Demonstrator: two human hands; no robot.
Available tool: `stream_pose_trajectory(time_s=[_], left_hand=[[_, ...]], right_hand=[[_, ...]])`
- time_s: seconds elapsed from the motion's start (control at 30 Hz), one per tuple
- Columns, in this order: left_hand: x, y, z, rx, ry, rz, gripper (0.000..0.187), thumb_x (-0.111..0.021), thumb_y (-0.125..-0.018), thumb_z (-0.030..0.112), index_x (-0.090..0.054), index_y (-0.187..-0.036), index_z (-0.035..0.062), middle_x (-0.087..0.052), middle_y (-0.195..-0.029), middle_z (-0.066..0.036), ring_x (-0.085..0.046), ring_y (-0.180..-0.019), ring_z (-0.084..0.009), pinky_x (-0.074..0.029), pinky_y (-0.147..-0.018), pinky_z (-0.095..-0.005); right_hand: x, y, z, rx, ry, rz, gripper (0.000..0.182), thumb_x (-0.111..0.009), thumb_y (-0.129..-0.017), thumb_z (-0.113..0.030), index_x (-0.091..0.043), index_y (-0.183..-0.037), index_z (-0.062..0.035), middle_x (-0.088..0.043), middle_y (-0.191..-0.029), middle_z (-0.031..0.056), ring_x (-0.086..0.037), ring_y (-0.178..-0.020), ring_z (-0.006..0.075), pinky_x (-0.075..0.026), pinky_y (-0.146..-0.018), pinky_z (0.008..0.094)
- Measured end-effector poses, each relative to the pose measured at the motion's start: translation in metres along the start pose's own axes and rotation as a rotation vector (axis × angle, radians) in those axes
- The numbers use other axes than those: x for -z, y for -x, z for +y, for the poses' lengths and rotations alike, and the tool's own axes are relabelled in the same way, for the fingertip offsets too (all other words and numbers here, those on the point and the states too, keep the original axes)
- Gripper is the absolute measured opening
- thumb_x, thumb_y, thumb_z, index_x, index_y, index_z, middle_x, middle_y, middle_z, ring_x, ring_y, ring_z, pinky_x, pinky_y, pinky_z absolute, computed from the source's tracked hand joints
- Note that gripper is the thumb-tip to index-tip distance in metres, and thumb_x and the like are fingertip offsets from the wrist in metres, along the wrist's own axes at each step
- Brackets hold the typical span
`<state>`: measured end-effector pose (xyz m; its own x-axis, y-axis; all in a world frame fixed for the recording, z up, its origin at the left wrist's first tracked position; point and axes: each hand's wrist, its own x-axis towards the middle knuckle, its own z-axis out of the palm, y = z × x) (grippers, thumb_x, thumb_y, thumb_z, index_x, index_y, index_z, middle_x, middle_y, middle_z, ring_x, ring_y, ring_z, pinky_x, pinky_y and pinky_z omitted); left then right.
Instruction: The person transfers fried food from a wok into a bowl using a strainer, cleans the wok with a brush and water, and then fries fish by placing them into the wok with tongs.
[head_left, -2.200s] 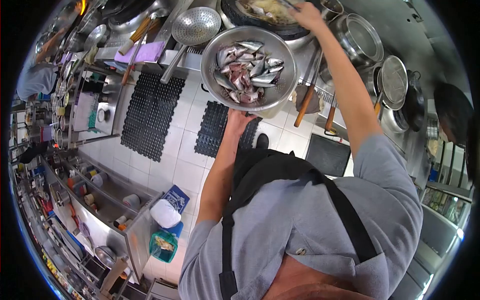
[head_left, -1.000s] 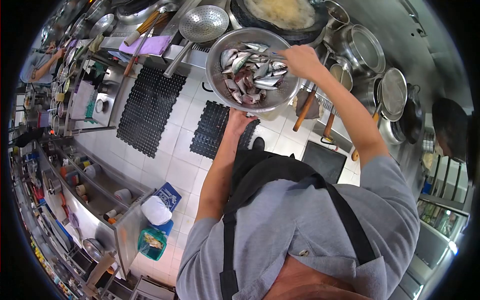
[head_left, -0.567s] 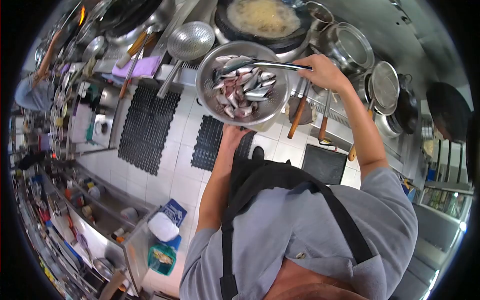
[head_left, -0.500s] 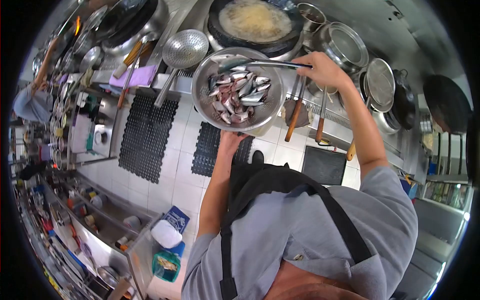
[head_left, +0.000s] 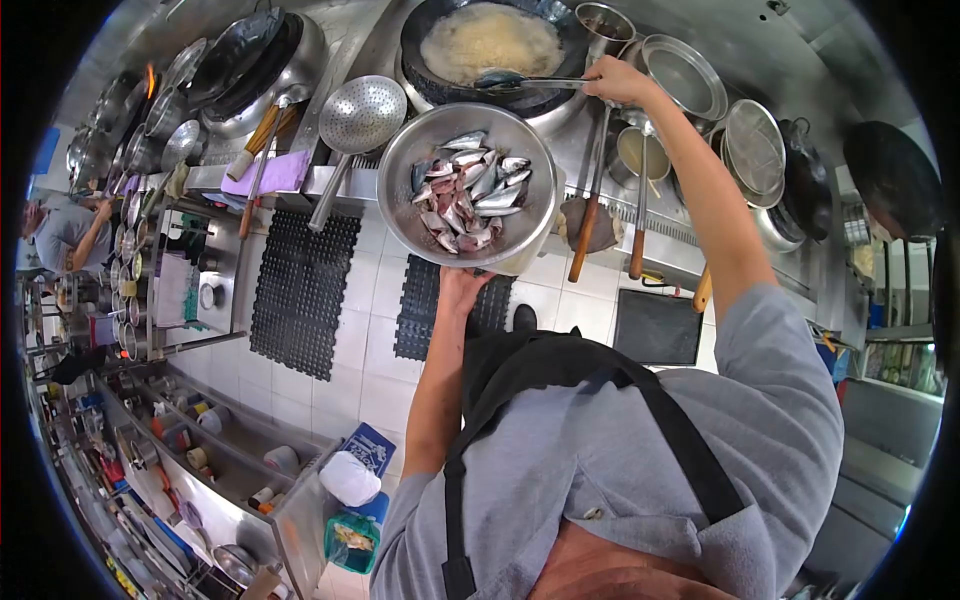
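My left hand [head_left: 462, 288] supports a steel bowl [head_left: 395, 215] from beneath its near rim. Cut pieces of silvery fish [head_left: 470, 190] lie in the bowl. My right hand [head_left: 615, 82] is closed around the end of long metal tongs [head_left: 550, 82]. Their dark far end reaches over the near edge of a wok [head_left: 412, 50], where bubbling, foamy yellowish oil [head_left: 490, 42] stands. Whether the tongs' tips hold a piece of fish cannot be made out. The bowl sits just in front of the wok, tilted a little toward me.
A perforated skimmer [head_left: 362, 115] lies left of the bowl near a purple cloth [head_left: 268, 172]. Wooden-handled tools [head_left: 587, 240] jut over the counter edge at right, beside pots and strainers [head_left: 757, 150]. Black mats [head_left: 305, 290] cover parts of the tiled floor. Another person [head_left: 72, 235] stands far left.
The tongs have moved from over the fish in the bowl to the wok's near edge, my right hand going up and slightly left. The bowl has shifted slightly.
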<state>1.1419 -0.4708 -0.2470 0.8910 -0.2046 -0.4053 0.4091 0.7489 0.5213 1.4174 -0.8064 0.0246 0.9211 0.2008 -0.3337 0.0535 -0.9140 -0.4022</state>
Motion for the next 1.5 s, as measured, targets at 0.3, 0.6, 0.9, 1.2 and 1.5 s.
stream_pose_trajectory(time_s=[0.3, 0.6, 0.9, 1.2, 1.5], left_hand=[[0.010, -0.004, -0.006, -0.005, 0.024, -0.027, 0.057, -0.060, -0.097, 0.032, -0.038, -0.146, 0.0132, -0.042, -0.148, -0.009, -0.044, -0.134, -0.0272, -0.041, -0.101, -0.0666], [0.000, 0.001, -0.001, 0.001, 0.042, -0.011, 0.054, -0.063, -0.095, 0.031, -0.044, -0.141, 0.0133, -0.048, -0.143, -0.009, -0.047, -0.131, -0.0260, -0.043, -0.100, -0.0646], [0.001, 0.000, -0.003, -0.003, 0.045, 0.012, 0.046, -0.056, -0.099, 0.028, -0.043, -0.141, 0.0158, -0.050, -0.140, -0.008, -0.051, -0.127, -0.0259, -0.047, -0.093, -0.0620], [0.008, -0.003, -0.009, -0.002, 0.070, 0.050, 0.047, -0.059, -0.096, 0.024, -0.045, -0.140, 0.0157, -0.051, -0.141, -0.007, -0.050, -0.129, -0.0255, -0.043, -0.096, -0.0677], [0.005, -0.003, -0.001, -0.010, 0.062, 0.020, 0.042, -0.054, -0.100, 0.020, -0.043, -0.140, 0.0150, -0.050, -0.142, -0.008, -0.051, -0.128, -0.0249, -0.049, -0.089, -0.0625]], right_hand=[[0.030, 0.059, -0.015, 0.067, 0.462, 0.387, 0.039, -0.067, -0.078, -0.025, -0.070, -0.113, -0.0063, -0.069, -0.110, 0.0202, -0.065, -0.105, 0.0378, -0.051, -0.091, 0.0467], [-0.071, 0.138, -0.077, 0.208, 0.429, 0.156, 0.039, -0.067, -0.085, -0.017, -0.066, -0.123, -0.0110, -0.070, -0.104, 0.0180, -0.066, -0.098, 0.0367, -0.052, -0.086, 0.0457], [-0.105, 0.133, -0.094, 0.368, 0.636, 0.183, 0.037, -0.061, -0.082, -0.006, -0.065, -0.119, -0.0057, -0.069, -0.088, 0.0177, -0.070, -0.084, 0.0350, -0.055, -0.067, 0.0453], [-0.150, 0.087, -0.048, 0.385, 0.650, 0.279, 0.044, -0.064, -0.085, -0.013, -0.059, -0.128, -0.0110, -0.067, -0.089, 0.0133, -0.069, -0.081, 0.0318, -0.054, -0.065, 0.0430], [-0.123, 0.082, -0.051, 0.451, 0.511, 0.223, 0.032, -0.062, -0.086, -0.019, -0.070, -0.117, -0.0144, -0.070, -0.084, 0.0161, -0.068, -0.082, 0.0358, -0.053, -0.069, 0.0466]])
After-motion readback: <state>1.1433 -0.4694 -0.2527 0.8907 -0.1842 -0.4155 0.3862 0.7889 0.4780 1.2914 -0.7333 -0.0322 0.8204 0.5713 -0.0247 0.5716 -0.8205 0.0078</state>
